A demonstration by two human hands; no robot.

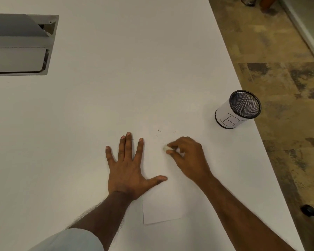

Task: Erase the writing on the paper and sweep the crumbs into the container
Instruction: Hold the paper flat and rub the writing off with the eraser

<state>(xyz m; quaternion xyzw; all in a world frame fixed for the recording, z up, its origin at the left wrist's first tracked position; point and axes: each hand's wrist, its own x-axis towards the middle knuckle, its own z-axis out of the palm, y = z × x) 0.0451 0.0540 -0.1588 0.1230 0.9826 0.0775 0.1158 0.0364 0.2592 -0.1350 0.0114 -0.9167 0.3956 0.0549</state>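
two hands work: left hand spread flat on the paper; right hand pinches an eraser, rubbing. crumbs just beyond it, container farther right. next, likely sweeping.

Two hands, one paper, one eraser, one container
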